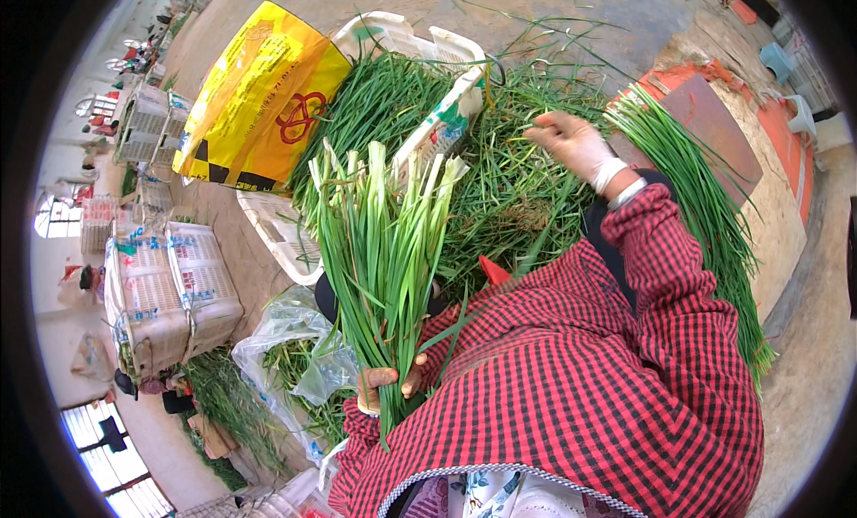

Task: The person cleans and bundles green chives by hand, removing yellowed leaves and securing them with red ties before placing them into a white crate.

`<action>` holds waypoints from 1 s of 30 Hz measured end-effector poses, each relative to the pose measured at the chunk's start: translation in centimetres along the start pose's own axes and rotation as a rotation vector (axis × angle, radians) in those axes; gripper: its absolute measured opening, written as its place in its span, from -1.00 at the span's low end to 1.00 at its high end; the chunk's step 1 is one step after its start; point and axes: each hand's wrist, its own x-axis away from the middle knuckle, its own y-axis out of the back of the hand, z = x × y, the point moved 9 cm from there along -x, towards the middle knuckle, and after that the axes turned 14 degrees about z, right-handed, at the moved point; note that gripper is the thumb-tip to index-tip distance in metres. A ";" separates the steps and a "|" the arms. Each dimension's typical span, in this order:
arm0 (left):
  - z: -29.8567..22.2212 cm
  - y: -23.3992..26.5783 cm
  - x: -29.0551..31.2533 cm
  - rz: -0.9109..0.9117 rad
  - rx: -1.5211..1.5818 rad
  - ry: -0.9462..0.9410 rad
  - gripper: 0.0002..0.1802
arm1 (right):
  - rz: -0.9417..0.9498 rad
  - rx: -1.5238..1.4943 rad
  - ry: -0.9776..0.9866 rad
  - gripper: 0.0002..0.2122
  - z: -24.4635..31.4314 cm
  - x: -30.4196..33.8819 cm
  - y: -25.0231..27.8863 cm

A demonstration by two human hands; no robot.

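Upright in front of my body stands a bunch of garlic chives (384,241), its pale stalk ends up and its green leaf tips down. My left hand (390,386) is wrapped round the lower, leafy part of it. My right hand (571,145), in a thin pale glove with a white wrist band, hovers above a heap of loose green leaves (509,197). Its fingers are bent a little and seem apart, with nothing visible in them. To the right, a long sheaf of chives (692,197) lies beside my right arm, pale ends away from me.
A white plastic crate (460,49) full of greens stands ahead, with a yellow printed bag (259,99) at its left. Clear plastic with greens (303,357) lies at lower left. Wrapped crates (174,290) are stacked further left. A brown board (714,134) is at right.
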 end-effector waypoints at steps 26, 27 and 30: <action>-0.2 -0.3 -1.8 -0.148 -0.141 0.056 -0.22 | 0.673 -0.660 0.421 -0.80 20.1 11.1 -6.2; -0.2 0.2 -1.3 -0.138 -0.141 0.042 -0.08 | 0.592 -0.729 0.326 -0.79 18.6 10.8 -4.5; -0.8 -2.7 -3.0 -0.012 -0.242 0.108 0.04 | 0.375 -0.735 0.236 -0.76 15.4 9.9 -2.4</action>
